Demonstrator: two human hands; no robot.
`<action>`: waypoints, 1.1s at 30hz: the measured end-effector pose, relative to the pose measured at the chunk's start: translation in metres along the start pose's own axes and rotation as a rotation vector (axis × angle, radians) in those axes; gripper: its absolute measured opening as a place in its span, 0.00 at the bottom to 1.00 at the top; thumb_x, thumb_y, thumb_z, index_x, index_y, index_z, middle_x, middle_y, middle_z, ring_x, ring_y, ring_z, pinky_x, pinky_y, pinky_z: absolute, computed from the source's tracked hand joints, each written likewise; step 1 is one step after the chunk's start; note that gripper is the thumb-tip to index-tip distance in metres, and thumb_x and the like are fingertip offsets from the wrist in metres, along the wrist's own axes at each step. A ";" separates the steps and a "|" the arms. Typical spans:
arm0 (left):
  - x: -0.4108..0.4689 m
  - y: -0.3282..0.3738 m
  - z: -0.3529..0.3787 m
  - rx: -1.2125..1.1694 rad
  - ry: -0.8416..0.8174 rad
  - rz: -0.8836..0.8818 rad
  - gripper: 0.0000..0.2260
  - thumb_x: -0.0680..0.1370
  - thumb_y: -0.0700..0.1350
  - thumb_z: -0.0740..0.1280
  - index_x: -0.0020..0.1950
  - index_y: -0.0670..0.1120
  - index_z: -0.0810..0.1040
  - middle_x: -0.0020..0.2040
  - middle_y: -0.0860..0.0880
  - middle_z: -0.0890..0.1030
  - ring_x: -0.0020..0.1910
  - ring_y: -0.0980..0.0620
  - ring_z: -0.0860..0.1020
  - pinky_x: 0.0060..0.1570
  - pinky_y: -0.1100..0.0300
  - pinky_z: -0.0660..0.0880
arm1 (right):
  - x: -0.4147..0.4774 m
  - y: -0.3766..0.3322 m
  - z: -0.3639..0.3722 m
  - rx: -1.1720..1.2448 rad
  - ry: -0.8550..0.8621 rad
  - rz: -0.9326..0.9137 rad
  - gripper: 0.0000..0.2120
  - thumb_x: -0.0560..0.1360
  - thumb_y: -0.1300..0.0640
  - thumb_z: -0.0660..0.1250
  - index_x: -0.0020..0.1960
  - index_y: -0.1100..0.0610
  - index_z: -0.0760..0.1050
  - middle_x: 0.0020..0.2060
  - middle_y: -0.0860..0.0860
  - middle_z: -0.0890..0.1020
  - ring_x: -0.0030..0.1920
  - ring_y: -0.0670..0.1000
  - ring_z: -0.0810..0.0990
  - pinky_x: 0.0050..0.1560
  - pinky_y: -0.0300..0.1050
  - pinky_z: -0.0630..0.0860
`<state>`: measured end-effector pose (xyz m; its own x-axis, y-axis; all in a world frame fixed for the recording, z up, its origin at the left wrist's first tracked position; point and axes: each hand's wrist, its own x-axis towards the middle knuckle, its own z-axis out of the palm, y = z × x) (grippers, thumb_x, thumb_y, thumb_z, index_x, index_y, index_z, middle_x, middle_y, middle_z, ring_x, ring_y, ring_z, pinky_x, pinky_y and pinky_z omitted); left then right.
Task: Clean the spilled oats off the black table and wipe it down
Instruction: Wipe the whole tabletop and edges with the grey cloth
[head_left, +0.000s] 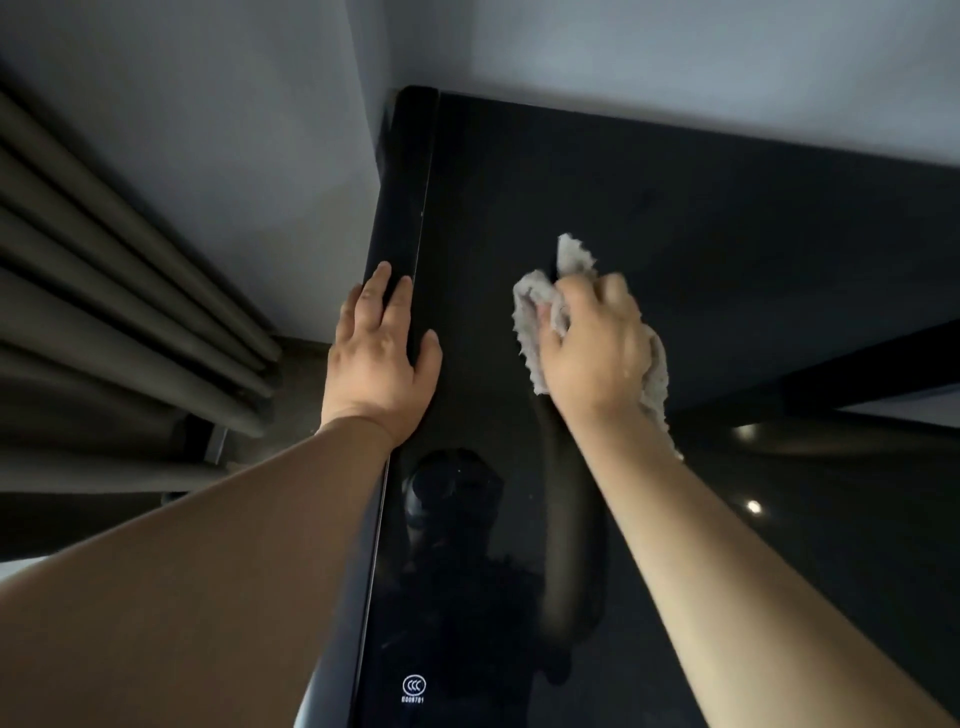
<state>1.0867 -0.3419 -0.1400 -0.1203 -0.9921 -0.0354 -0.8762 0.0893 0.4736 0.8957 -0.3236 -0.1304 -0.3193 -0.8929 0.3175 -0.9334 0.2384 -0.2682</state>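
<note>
The black glossy table (701, 234) fills the middle and right of the head view, its top reflecting my arms. My right hand (597, 343) grips a bunched grey cloth (535, 312) and presses it onto the tabletop near the middle. My left hand (382, 348) rests flat on the table's left edge, fingers straight and pointing away from me, thumb on the top surface. No oats show on the visible tabletop.
A white wall (675, 52) runs along the table's far edge and the left corner. Dark pleated curtains (104, 286) hang at the left beside the table. A small white certification mark (414, 688) is printed near the table's near-left edge.
</note>
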 end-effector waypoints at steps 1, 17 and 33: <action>0.000 0.000 0.001 -0.001 0.002 0.003 0.26 0.80 0.53 0.57 0.76 0.47 0.59 0.78 0.50 0.54 0.76 0.46 0.53 0.73 0.52 0.55 | -0.018 -0.004 -0.005 -0.005 0.010 -0.040 0.06 0.75 0.50 0.67 0.46 0.53 0.77 0.41 0.52 0.75 0.37 0.52 0.75 0.33 0.42 0.67; 0.001 0.002 -0.001 -0.005 0.008 -0.003 0.25 0.80 0.52 0.58 0.76 0.48 0.60 0.78 0.51 0.54 0.76 0.46 0.53 0.73 0.52 0.55 | 0.128 0.052 -0.010 0.131 0.050 0.195 0.13 0.77 0.47 0.61 0.56 0.54 0.74 0.56 0.55 0.75 0.56 0.57 0.73 0.48 0.44 0.67; -0.001 0.000 0.001 0.004 0.015 -0.001 0.25 0.79 0.51 0.59 0.75 0.46 0.61 0.78 0.49 0.56 0.76 0.44 0.55 0.73 0.48 0.58 | -0.027 0.018 -0.035 0.056 -0.235 -0.171 0.09 0.75 0.45 0.64 0.50 0.49 0.77 0.41 0.47 0.76 0.40 0.50 0.76 0.35 0.41 0.64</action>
<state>1.0859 -0.3406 -0.1409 -0.1123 -0.9934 -0.0226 -0.8781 0.0885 0.4702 0.8816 -0.2823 -0.1124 -0.1054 -0.9838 0.1451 -0.9579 0.0612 -0.2805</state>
